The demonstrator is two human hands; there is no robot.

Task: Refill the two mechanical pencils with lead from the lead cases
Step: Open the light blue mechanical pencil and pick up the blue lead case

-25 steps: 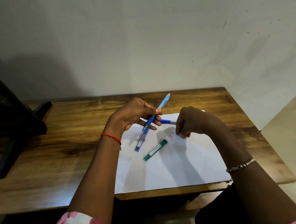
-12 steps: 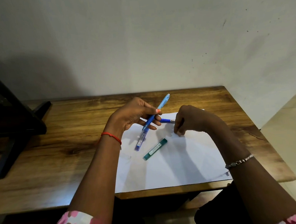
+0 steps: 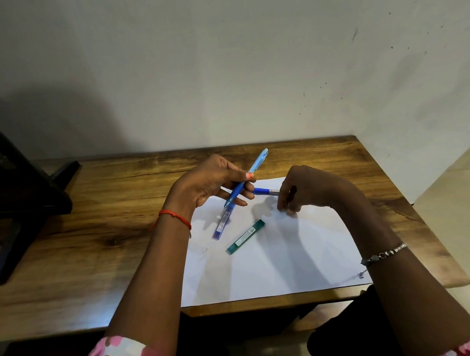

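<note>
Two lead cases are lying untouched on the white paper (image 3: pixel 276 264) covering the bench (image 3: pixel 93 243): the purple lead case (image 3: pixel 222 223) just below the left hand (image 3: pixel 209 185), and the green lead case (image 3: pixel 245 237) near it, apart. I am seeing the left hand pinching the light blue pencil (image 3: pixel 256 166), which is tilting up and away. The dark blue pencil (image 3: pixel 264 191) is reaching from the left fingers to the right hand (image 3: pixel 309 186), silver end first. The right fingers are curling at that end; I cannot tell whether they are pinching it. I am judging the step as opening a pencil. The next move is calling for a steady pull on the end piece, then a light pickup of one case.
</note>
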